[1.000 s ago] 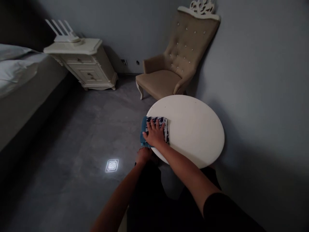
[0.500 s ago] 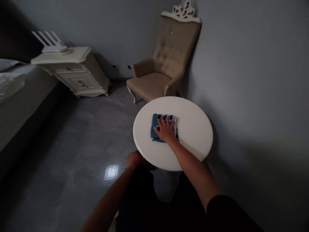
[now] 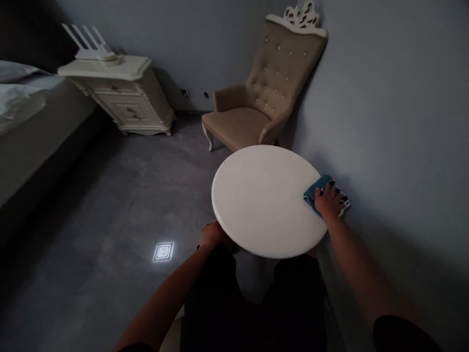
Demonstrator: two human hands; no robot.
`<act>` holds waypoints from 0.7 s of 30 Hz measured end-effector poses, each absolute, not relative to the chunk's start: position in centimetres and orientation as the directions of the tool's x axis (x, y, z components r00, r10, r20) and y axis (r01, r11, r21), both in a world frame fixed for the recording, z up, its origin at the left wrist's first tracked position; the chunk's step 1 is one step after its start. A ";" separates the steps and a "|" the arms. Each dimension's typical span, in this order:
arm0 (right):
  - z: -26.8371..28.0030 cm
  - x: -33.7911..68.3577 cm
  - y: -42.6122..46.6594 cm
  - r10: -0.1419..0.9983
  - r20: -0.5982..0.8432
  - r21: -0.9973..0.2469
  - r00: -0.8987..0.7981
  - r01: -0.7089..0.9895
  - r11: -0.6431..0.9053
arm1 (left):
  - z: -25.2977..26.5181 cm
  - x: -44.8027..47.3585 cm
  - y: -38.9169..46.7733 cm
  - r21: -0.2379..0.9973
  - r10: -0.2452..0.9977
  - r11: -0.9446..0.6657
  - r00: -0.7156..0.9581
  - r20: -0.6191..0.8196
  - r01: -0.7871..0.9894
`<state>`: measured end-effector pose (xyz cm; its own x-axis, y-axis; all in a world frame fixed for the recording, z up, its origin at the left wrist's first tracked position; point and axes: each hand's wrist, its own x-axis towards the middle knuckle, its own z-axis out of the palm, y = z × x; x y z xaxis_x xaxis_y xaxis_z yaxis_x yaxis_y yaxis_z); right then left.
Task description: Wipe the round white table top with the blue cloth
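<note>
At the right edge of the round white table (image 3: 256, 200) my right hand (image 3: 329, 201) presses on a folded cloth (image 3: 315, 189). The cloth is teal on one side, dark-and-white patterned on the other, and part of it sticks out past the rim. My fingers curve over the patterned side, with the thumb towards the teal part. My left hand (image 3: 211, 235) is low by the table's near left edge, above my left knee; its fingers are hidden, so I cannot tell what they touch.
A tan tufted armchair (image 3: 238, 124) stands just behind the table. On the right, the grey wall (image 3: 395, 122) is close to the table's edge. A white nightstand (image 3: 134, 98) carrying a white router (image 3: 93, 51) stands back left, beside a bed (image 3: 40, 132).
My right hand has swept the cloth from the left-centre of the tabletop to its right edge, and the cloth has turned. My left hand stays by the near left edge. The view has shifted slightly.
</note>
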<state>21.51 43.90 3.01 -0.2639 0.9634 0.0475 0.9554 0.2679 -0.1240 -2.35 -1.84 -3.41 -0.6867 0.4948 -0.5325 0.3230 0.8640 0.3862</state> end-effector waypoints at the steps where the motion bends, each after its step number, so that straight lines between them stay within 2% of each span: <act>1: 3.0 20.7 43.3 0.965 0.061 -0.109 -0.254 0.960 0.260 | -3.6 -2.5 -2.0 0.376 0.483 0.870 -0.697 -0.529 0.318; 4: 3.2 16.7 39.9 0.932 0.086 -0.075 -0.353 0.930 0.360 | -4.1 -2.8 -2.2 0.355 0.465 0.881 -0.714 -0.523 0.314; 8: 4.1 9.0 32.1 0.792 0.038 -0.073 -0.610 0.789 0.611 | -4.4 -3.2 -2.4 0.339 0.455 0.887 -0.718 -0.527 0.314; 12: 4.4 0.6 23.2 0.602 0.059 -0.179 -0.796 0.585 0.791 | -4.1 -3.3 -2.7 0.306 0.435 0.899 -0.725 -0.533 0.314; 16: 4.2 -5.6 16.6 0.454 0.105 -0.307 -0.885 0.405 0.861 | -3.6 -3.3 -2.5 0.264 0.412 0.911 -0.735 -0.539 0.317; 21: 4.4 -8.5 14.9 0.289 0.061 -0.352 -0.955 0.250 0.902 | -2.9 -3.4 -1.7 0.232 0.397 0.918 -0.723 -0.566 0.322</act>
